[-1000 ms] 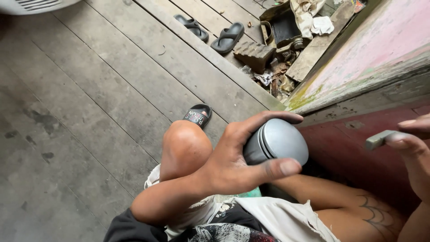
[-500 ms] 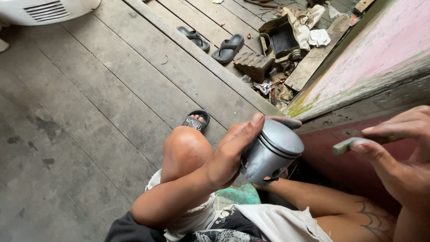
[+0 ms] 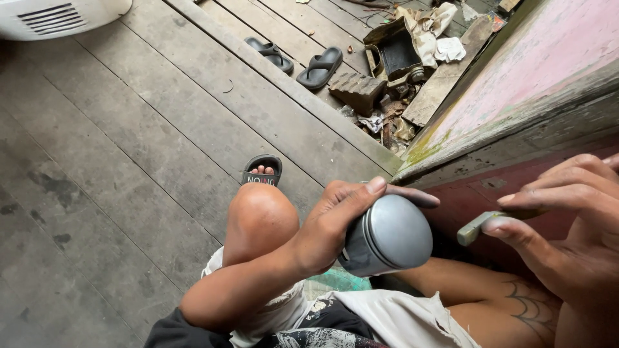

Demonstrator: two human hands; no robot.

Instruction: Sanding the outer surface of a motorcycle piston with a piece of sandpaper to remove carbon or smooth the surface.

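Note:
My left hand [image 3: 329,229] grips a round grey metal piston-like cylinder [image 3: 389,236], its flat domed top facing the camera, held above my lap. My right hand [image 3: 567,222] pinches a small flat grey-green tool [image 3: 480,224] between thumb and fingers, its tip a short way right of the cylinder and not touching it. My bent left knee [image 3: 259,216] rises just left of the hands, with a black sandal [image 3: 262,171] on my foot below it.
I sit on grey wooden floor planks [image 3: 129,161]. A weathered pink and red wooden ledge [image 3: 516,116] runs along the right. Beyond the step lie a pair of dark sandals [image 3: 303,61], a brick and a pile of rubbish [image 3: 400,58]. A white appliance [image 3: 58,16] stands top left.
The cylinder has tilted so its top faces me more, and my left thumb moved onto its rim. My right hand drew the small tool nearer the cylinder.

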